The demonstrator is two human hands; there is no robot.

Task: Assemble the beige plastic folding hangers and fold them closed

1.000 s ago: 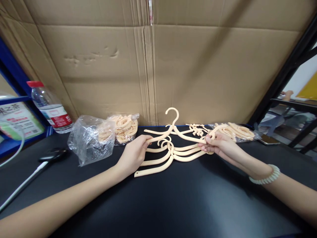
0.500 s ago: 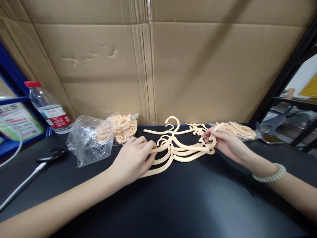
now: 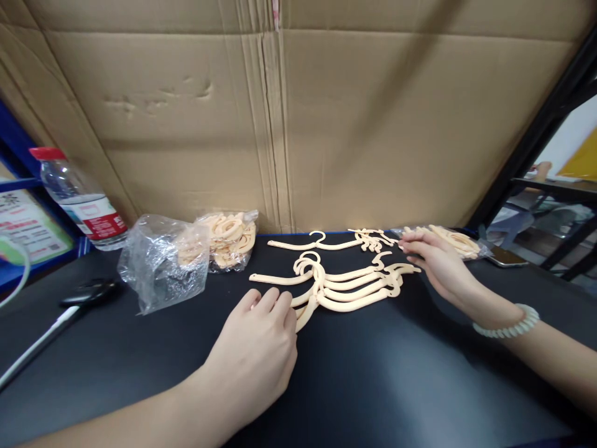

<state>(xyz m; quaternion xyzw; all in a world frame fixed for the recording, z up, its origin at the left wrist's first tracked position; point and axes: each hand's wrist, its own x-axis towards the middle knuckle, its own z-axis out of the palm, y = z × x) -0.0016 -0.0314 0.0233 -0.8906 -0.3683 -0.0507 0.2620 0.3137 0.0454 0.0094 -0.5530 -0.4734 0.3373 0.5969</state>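
Note:
Several beige plastic clothes hangers [image 3: 354, 303] lie stacked and fanned out on the dark table. My left hand [image 3: 259, 354] is curled over the left arms of the front ones; its fingertips and the ends of those arms are hidden. Small loose beige pieces [image 3: 390, 290] rest on the right ends of the stack. My right hand [image 3: 436, 264] is right of the stack, fingers stretched out and apart, with nothing visible in them. Near its fingertips is a heap of small beige hook-like pieces [image 3: 370, 239]. A single hanger [image 3: 298, 245] lies behind the stack.
Clear bags of beige parts lie at left [image 3: 231, 242] and right [image 3: 454, 241], beside a crumpled plastic bag [image 3: 163, 267]. A bottle [image 3: 91, 205], a black device [image 3: 91, 291] with a white cable and a phone [image 3: 508, 256] are on the table [image 3: 373, 386]. Cardboard [image 3: 396, 124] stands behind.
The top hanger has been lowered onto the stack. My left hand has moved nearer and down; my right hand has let go of the hanger's right end and shifted slightly right.

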